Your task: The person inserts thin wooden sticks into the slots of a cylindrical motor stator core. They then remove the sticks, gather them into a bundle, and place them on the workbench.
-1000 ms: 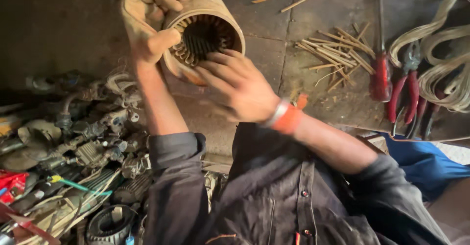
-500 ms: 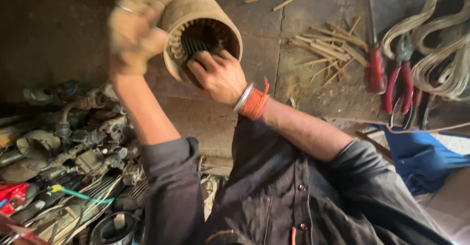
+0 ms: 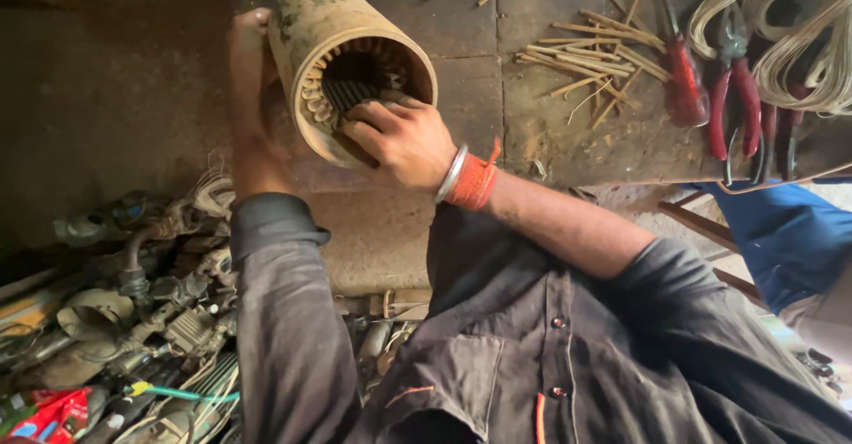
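A dusty tan cylindrical metal motor housing with slotted steel teeth around its bore (image 3: 342, 62) is held up off the stained concrete floor (image 3: 133, 98), tilted so that its open mouth faces the camera. The left hand (image 3: 248, 80) wraps around the outer wall on the housing's left side, fingers curled over the far edge, clasping it. The right hand (image 3: 399, 138) rests at the lower right rim of the mouth, its fingertips (image 3: 359, 129) bent inward over the edge and touching the slotted teeth inside; it grips nothing separate that can be seen. A silver bangle and orange thread wristband (image 3: 469, 178) sit on the right wrist, just below the housing. To the left of the housing the floor lies bare and dark, giving open room on that side. To the right, a scatter of thin wooden sticks (image 3: 595, 54) lies near, and further right, red-handled pliers (image 3: 732, 89) and a red-handled screwdriver (image 3: 679, 71) lie beside coils of pale cord (image 3: 799, 45), well apart from the hands. Below and to the left, a heap of grey metal scrap parts and wires (image 3: 133, 311) crowds the lower corner beside the dark grey shirt sleeve (image 3: 284, 320). A blue cloth (image 3: 781, 240) lies at the right edge.
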